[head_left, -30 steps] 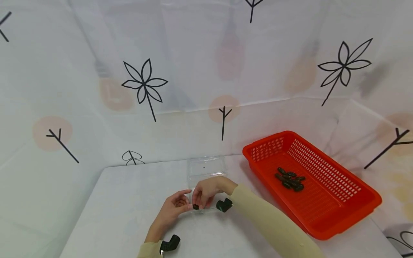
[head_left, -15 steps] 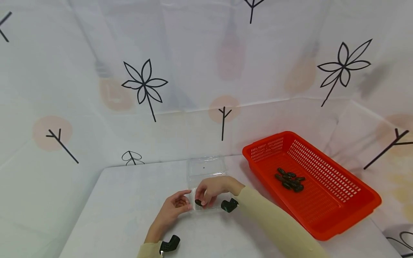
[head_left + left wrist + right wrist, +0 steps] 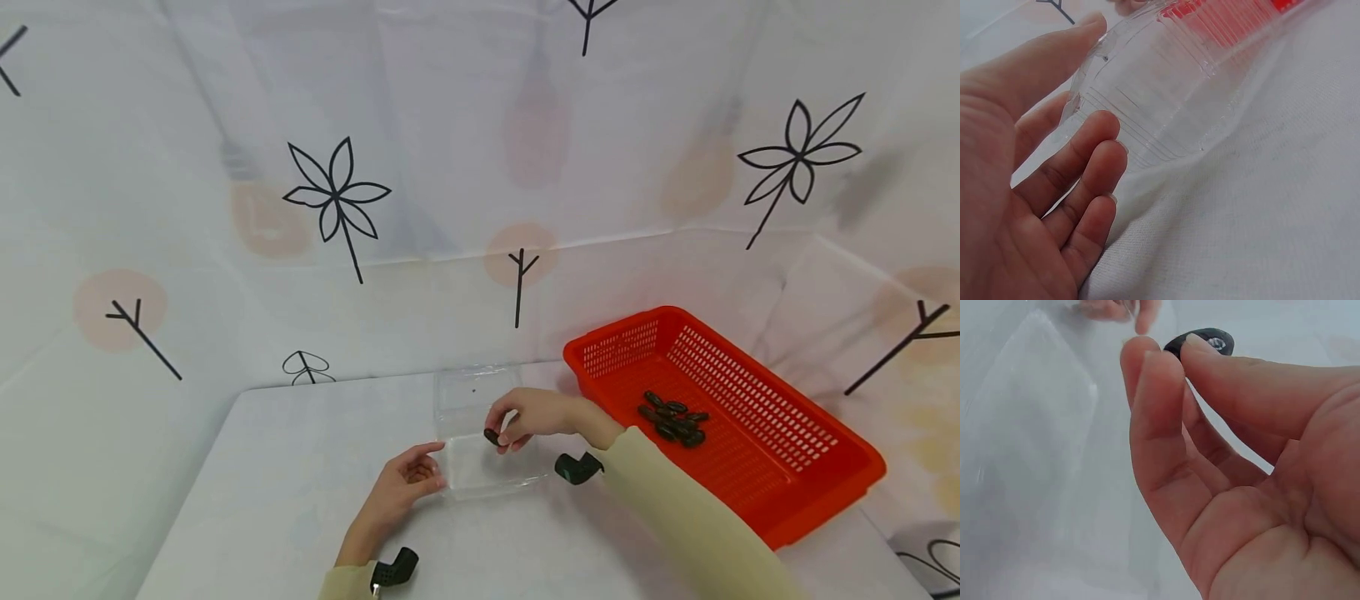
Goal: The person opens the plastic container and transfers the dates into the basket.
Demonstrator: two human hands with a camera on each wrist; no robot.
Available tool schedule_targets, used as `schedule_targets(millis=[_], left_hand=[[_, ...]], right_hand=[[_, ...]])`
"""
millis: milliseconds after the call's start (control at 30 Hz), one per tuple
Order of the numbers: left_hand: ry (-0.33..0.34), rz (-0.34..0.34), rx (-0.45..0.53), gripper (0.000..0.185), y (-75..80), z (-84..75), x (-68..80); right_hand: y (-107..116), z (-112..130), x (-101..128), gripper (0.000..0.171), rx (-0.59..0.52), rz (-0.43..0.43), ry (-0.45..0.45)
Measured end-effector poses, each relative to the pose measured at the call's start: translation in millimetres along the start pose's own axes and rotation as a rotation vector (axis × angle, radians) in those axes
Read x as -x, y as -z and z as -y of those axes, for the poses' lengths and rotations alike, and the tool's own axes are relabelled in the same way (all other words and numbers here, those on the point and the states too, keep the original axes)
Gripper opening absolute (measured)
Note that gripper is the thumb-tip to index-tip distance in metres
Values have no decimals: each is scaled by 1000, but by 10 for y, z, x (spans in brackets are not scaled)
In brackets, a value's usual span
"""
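A clear plastic box stands on the white table with its hinged lid folded back. My left hand is at the box's left side, thumb and forefinger spread along that side. In the left wrist view the other fingers of this hand are loosely bent and hold nothing. Over the box, my right hand pinches a small dark glossy oval piece between thumb and fingertips. The right wrist view shows a pale mark on this oval piece; its exact kind is unclear.
A red perforated plastic basket stands to the right, partly behind my right sleeve. Several similar dark oval pieces lie heaped in it. A white printed cloth hangs behind the table.
My right hand has moved up and to the right from the box's near left corner, carrying the dark oval piece. My left hand has stayed where it was.
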State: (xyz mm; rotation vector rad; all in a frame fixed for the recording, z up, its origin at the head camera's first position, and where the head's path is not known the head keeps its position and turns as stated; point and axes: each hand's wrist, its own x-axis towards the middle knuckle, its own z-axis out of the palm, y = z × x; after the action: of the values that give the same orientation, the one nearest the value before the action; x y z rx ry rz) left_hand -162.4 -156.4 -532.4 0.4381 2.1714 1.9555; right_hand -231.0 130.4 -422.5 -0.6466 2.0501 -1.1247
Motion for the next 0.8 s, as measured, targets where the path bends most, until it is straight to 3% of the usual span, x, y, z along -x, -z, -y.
schedule_targets(millis=[200, 433, 567, 800], left_hand=[[-29, -1, 4, 56, 21, 34, 1], [-19, -2, -1, 56, 22, 33, -1], [-18, 5, -1, 56, 30, 34, -9], [6, -4, -7, 55, 20, 33, -22]], right_hand=[[246, -124, 281, 16, -24, -85, -8], [526, -364, 763, 27, -16, -229, 28], [680, -500, 1067, 32, -70, -305, 14], [872, -800, 1592, 40, -162, -353, 15]])
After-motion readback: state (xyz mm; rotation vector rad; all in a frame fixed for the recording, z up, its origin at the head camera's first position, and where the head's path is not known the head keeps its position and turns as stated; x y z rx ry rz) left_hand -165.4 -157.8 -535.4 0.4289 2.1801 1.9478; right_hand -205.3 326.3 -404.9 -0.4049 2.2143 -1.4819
